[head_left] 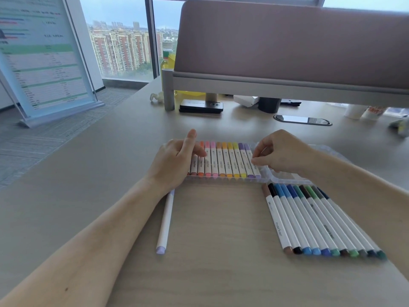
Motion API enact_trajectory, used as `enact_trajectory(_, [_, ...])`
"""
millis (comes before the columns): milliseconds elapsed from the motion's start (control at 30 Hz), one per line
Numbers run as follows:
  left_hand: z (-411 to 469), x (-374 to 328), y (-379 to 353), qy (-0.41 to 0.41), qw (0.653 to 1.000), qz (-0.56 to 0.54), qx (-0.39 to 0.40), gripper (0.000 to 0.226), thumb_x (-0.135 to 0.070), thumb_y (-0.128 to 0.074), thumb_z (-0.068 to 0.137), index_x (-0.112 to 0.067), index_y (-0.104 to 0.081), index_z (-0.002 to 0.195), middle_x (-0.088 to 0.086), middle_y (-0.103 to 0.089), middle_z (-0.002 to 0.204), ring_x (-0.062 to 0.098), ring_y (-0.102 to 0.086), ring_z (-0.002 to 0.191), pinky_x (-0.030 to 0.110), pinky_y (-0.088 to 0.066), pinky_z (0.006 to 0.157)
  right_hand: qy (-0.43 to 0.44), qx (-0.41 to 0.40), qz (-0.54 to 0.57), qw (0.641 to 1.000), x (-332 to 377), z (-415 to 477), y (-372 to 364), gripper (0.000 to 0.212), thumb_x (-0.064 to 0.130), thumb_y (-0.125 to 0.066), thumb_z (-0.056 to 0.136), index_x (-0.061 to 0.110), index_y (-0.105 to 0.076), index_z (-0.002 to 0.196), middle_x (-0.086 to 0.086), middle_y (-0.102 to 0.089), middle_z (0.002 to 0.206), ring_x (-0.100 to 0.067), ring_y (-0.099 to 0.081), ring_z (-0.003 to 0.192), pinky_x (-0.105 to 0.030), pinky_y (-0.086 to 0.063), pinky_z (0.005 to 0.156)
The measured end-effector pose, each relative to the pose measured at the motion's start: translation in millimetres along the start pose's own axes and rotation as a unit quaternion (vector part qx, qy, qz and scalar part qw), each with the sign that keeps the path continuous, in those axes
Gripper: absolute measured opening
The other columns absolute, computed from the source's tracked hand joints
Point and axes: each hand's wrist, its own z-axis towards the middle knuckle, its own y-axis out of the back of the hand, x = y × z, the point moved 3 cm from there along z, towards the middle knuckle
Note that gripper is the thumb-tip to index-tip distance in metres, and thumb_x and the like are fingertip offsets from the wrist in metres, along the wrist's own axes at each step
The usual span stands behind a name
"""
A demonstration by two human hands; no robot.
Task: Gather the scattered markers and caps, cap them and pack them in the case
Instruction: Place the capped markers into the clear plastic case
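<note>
Capped red-to-lilac markers point(228, 160) sit side by side in the clear case point(221, 179); brown, blue and green markers point(318, 218) lie loose alongside, one lilac marker point(165, 220) alone at left.

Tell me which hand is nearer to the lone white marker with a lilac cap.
Left. The left hand lies just beyond the far end of the lone white marker; the right hand is farther right, over the clear plastic case.

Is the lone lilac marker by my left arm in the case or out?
Out: the lilac marker lies on the desk, outside the clear case.
</note>
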Motion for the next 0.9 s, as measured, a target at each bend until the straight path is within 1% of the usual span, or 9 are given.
enact_trajectory(200, [-2, -2, 0, 0.002, 1.0, 0.007, 0.003, 0.068, -0.055, -0.021, 0.107, -0.027, -0.079, 0.084, -0.016, -0.071, 0.094, 0.004, -0.064, 0.086, 0.017, -0.043, 0.07, 0.034, -0.031, -0.035, 0.998, -2, -5, -4, 0.008, 0.018, -0.076, 0.092, 0.018, -0.073, 0.084, 0.005, -0.074, 0.09, -0.005, -0.065, 0.083, -0.013, -0.044, 0.065])
enact_trajectory(367, [5, 3, -2, 0.012, 1.0, -0.008, -0.01, 0.067, -0.052, -0.025, 0.109, -0.026, -0.08, 0.082, -0.017, -0.073, 0.095, 0.001, -0.063, 0.091, 0.021, -0.042, 0.076, 0.137, -0.096, -0.019, 0.986, 42, -27, -15, 0.018, 0.034, -0.071, 0.095, 0.019, -0.072, 0.084, 0.007, -0.069, 0.077, -0.001, -0.059, 0.067, -0.01, -0.039, 0.055])
enact_trajectory(467, [10, 8, 0, 0.008, 1.0, -0.022, -0.019, 0.066, -0.049, -0.026, 0.109, -0.025, -0.08, 0.079, -0.014, -0.076, 0.087, 0.003, -0.067, 0.092, 0.024, -0.043, 0.082, 0.171, -0.031, -0.002, 0.985, 79, -41, -42, 0.031, 0.037, -0.07, 0.093, 0.016, -0.072, 0.07, 0.002, -0.068, 0.063, -0.003, -0.056, 0.053, -0.015, -0.039, 0.05])
enact_trajectory(533, [11, 10, 1, 0.011, 0.998, -0.066, -0.014, 0.067, -0.052, -0.026, 0.105, -0.022, -0.081, 0.08, -0.009, -0.078, 0.085, 0.01, -0.07, 0.091, 0.029, -0.048, 0.087, 0.175, 0.027, 0.01, 0.984, 94, -49, -59, 0.037, 0.034, -0.07, 0.092, 0.01, -0.071, 0.064, -0.001, -0.069, 0.06, -0.007, -0.056, 0.052, -0.017, -0.039, 0.05])
enact_trajectory(633, [10, 6, 4, 0.024, 0.99, -0.14, -0.023, 0.072, -0.046, -0.023, 0.111, -0.009, -0.08, 0.085, 0.003, -0.078, 0.086, 0.018, -0.072, 0.09, 0.027, -0.05, 0.086, 0.165, 0.073, 0.012, 0.984, 109, -56, -73, 0.042, 0.04, -0.071, 0.09, 0.021, -0.059, 0.054, 0.012, -0.059, 0.05, -0.003, -0.055, 0.053, -0.016, -0.036, 0.05])
enact_trajectory(700, [11, 4, 6, 0.035, 0.985, -0.163, -0.035, 0.073, -0.042, -0.021, 0.112, -0.003, -0.079, 0.089, 0.004, -0.079, 0.087, 0.013, -0.071, 0.086, 0.017, -0.05, 0.079, 0.153, 0.087, 0.001, 0.984, 117, -59, -83, 0.041, 0.045, -0.072, 0.086, 0.026, -0.051, 0.057, 0.01, -0.055, 0.055, -0.002, -0.052, 0.055, -0.019, -0.034, 0.051])
enact_trajectory(767, [11, 5, 8, 0.042, 0.981, -0.186, -0.042, 0.074, -0.041, -0.02, 0.112, 0.0, -0.078, 0.091, 0.006, -0.079, 0.087, 0.009, -0.07, 0.08, 0.008, -0.049, 0.071, 0.155, 0.082, -0.017, 0.984, 122, -58, -92, 0.033, 0.049, -0.07, 0.082, 0.023, -0.056, 0.067, 0.006, -0.056, 0.065, -0.01, -0.055, 0.062, -0.026, -0.035, 0.052])
enact_trajectory(833, [11, 6, 9, 0.043, 0.979, -0.196, -0.04, 0.075, -0.039, -0.019, 0.112, 0.004, -0.077, 0.093, 0.01, -0.078, 0.088, 0.007, -0.069, 0.076, 0.006, -0.048, 0.068, 0.162, 0.075, -0.048, 0.983, 124, -56, -96, 0.028, 0.047, -0.067, 0.08, 0.019, -0.06, 0.078, 0.002, -0.058, 0.07, -0.017, -0.059, 0.067, -0.027, -0.037, 0.053])
enact_trajectory(900, [12, 6, 8, 0.036, 0.981, -0.187, -0.034, 0.074, -0.038, -0.02, 0.112, 0.005, -0.077, 0.093, 0.012, -0.078, 0.09, 0.011, -0.07, 0.079, 0.007, -0.048, 0.07, 0.164, 0.082, -0.065, 0.981, 124, -56, -90, 0.024, 0.041, -0.067, 0.083, 0.022, -0.055, 0.072, 0.005, -0.053, 0.068, -0.013, -0.056, 0.064, -0.025, -0.034, 0.051])
